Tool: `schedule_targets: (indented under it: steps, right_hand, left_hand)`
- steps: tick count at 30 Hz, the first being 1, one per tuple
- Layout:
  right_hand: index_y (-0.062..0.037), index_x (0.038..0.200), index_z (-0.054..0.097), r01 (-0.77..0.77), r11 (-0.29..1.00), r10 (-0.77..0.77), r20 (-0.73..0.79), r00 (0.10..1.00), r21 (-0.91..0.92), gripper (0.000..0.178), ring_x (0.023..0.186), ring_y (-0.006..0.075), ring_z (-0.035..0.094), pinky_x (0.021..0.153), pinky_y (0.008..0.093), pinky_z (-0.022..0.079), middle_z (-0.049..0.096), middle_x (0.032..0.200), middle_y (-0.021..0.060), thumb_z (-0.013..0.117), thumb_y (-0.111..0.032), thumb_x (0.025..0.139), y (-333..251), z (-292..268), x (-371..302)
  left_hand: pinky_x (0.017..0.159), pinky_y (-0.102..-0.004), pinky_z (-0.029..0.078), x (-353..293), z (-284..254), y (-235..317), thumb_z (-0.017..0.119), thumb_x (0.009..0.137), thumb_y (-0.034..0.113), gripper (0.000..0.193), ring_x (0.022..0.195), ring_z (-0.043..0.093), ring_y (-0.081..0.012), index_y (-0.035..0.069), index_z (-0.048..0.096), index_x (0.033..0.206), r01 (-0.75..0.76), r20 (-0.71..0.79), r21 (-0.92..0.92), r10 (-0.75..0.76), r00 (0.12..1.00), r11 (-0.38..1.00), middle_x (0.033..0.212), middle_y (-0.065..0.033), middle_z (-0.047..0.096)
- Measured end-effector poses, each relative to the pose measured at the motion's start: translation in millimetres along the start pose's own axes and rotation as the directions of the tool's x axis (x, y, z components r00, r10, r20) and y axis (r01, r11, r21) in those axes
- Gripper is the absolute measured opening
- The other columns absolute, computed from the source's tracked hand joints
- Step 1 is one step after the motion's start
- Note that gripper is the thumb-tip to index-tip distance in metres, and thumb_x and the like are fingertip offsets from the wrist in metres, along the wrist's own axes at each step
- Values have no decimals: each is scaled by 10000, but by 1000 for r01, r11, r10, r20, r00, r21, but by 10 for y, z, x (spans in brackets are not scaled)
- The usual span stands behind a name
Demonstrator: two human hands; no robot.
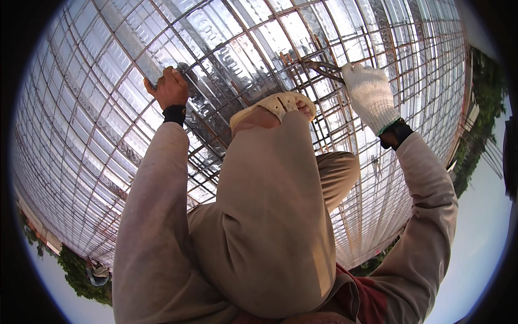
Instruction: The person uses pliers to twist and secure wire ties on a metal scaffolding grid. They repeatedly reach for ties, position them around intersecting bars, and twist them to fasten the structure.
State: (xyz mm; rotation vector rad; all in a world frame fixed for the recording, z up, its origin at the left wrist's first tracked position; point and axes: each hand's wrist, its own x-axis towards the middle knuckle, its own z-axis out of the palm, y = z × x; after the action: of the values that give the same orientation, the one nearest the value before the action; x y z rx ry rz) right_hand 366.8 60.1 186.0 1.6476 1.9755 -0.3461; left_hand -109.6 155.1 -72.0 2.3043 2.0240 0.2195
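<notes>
My right hand (pixel 369 93), in a white knit glove with a green cuff edge, is closed round the handles of dark tying pincers (pixel 326 70). Their jaws are at the steel bars, beside several short rusty bar ends. My bare left hand (pixel 170 88), a dark band at its wrist, has its fingers curled down at the mesh. Part of a dark grey edge shows by its thumb; what it grips is hidden. Between the hands, my foot in a pale yellow sandal (pixel 270 108) stands on the rebar mesh (pixel 116 89).
Shiny ribbed metal decking (pixel 226 65) lies beneath the mesh. My bent knee (pixel 270 200) fills the middle. Green trees (pixel 482 116) and sky border the deck on the right. At the far lower left a person (pixel 98 274) appears small beside trees.
</notes>
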Motion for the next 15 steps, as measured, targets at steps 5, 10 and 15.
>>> schedule_targets:
  steps: [5,10,15]
  right_hand:
    - [-1,1027,689,-415,491,-156,545,823,766,536,396,141,539,372,313,430,564,592,17,569,-512,1135,323,-71,124]
    - [22,1161,681,-544,504,-10,634,773,671,446,560,200,662,505,372,544,684,751,109,702,-408,1043,253,-158,92]
    - [37,1273,593,-58,972,20,163,986,230,384,971,377,796,758,498,643,748,973,253,738,-187,997,62,-116,-27]
  left_hand:
    - [1321,-663,153,-3,21,15,483,1131,300,309,940,800,-321,151,714,1273,6,-18,-19,-7,1000,1000,873,-138,815]
    - [1323,-663,143,43,-98,98,502,1122,286,277,941,801,-320,135,704,1236,31,98,40,-35,995,999,887,-140,821]
    - [1320,-655,155,4,-66,58,520,1109,268,253,940,804,-312,130,703,1214,33,38,3,-33,999,999,877,-133,824]
